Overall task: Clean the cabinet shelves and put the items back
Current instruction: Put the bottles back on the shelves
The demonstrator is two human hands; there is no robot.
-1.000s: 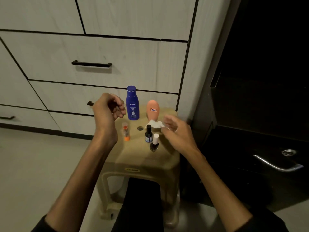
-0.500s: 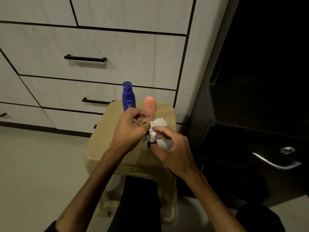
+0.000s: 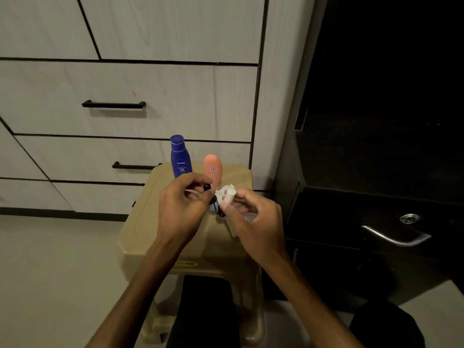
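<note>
On the beige plastic stool [image 3: 150,222] stand a blue Nivea lotion bottle [image 3: 180,159] and a peach bottle [image 3: 213,169] at its far edge. In front of them my left hand [image 3: 180,209] pinches the black cap of a small dark bottle [image 3: 207,187]. My right hand [image 3: 256,219] grips a white-capped nail polish bottle [image 3: 229,197], tilted, together with a crumpled white tissue [image 3: 222,193]. The two small bottles nearly touch between my hands. Whether either is off the stool top I cannot tell.
Pale wood-grain drawers with black handles [image 3: 114,105] rise behind the stool. On the right is a dark cabinet with an open door and a metal lever handle [image 3: 396,238]. Pale floor lies to the left; my dark-clothed legs are below the stool.
My left hand came down from the left onto the black-capped bottle. My right hand closed on the white-capped bottle with the tissue and tilted it. The camera moved closer.
</note>
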